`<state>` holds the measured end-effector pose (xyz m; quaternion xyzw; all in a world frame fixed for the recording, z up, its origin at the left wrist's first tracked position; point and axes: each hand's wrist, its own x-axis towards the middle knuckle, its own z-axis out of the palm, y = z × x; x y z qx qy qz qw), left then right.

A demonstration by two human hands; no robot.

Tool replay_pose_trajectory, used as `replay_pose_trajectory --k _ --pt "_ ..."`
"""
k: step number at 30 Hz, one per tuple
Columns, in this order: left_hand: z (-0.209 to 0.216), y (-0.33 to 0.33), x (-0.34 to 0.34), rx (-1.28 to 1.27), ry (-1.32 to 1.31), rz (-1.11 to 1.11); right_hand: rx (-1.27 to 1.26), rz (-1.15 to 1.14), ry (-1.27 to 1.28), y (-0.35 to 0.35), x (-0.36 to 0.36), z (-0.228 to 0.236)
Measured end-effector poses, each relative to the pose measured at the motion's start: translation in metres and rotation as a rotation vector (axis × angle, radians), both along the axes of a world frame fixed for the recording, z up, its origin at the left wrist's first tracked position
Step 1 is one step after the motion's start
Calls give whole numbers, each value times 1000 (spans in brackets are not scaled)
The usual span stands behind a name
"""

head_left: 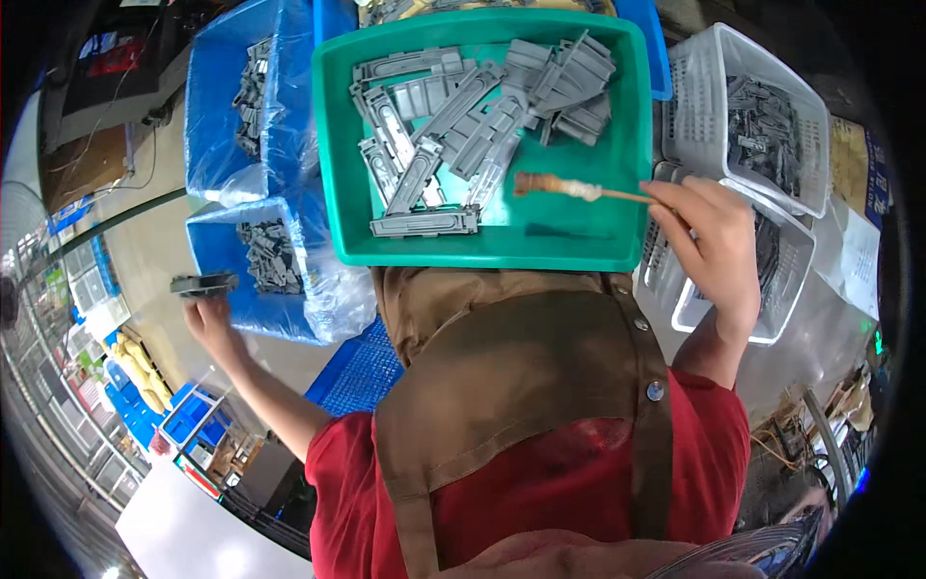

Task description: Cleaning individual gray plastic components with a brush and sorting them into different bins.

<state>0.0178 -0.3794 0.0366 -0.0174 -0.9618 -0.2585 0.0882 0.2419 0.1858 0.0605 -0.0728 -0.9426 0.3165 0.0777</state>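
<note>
Brush (569, 186) in the right hand (709, 246): a slim wooden stick with a rust-brown and whitish working end, pinched near its tail between thumb and fingertips. Long axis runs nearly level across the view, working end pointing toward the person's left and hanging over the bare right part of the green tray (632, 145). The tip lies just beside the heap of grey plastic parts (473, 125), which fills the tray's left and far portion; whether tip and tray floor touch cannot be told.

Left hand (207, 314) is out to the person's left, well apart from the tray, raised over a blue-lined bin. It grips a flat, dark grey part (204, 283) at its fingertips, held roughly level. The right hand is plainly the nearer to the heap; the left sits lower and off to the side, with the tray's left wall between it and the parts.

Surroundings: two blue bag-lined bins (227, 116) at left, each with a load of similar grey pieces. Two white mesh baskets (694, 106) at right, the far one holding dark grey parts, the near one partly hidden behind the right wrist. The tray rests against the person's front, above a brown apron (521, 376) worn over a red shirt (694, 434). Shelving and blue crates show at the lower left rim, bent by the lens.
</note>
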Motion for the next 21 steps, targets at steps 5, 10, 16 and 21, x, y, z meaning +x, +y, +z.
replay_pose_trajectory --k 5,10,16,21 --pt "-15 -2 1 -514 -68 -18 -88 -45 6 -4 -1 -7" --pt "6 303 8 112 -140 -660 -333 -459 17 -1 8 -9" --pt "-47 450 8 -68 -146 -1136 -422 -476 155 -8 13 -21" --pt "-49 447 3 191 -646 -1154 -517 -503 103 0 23 -32"
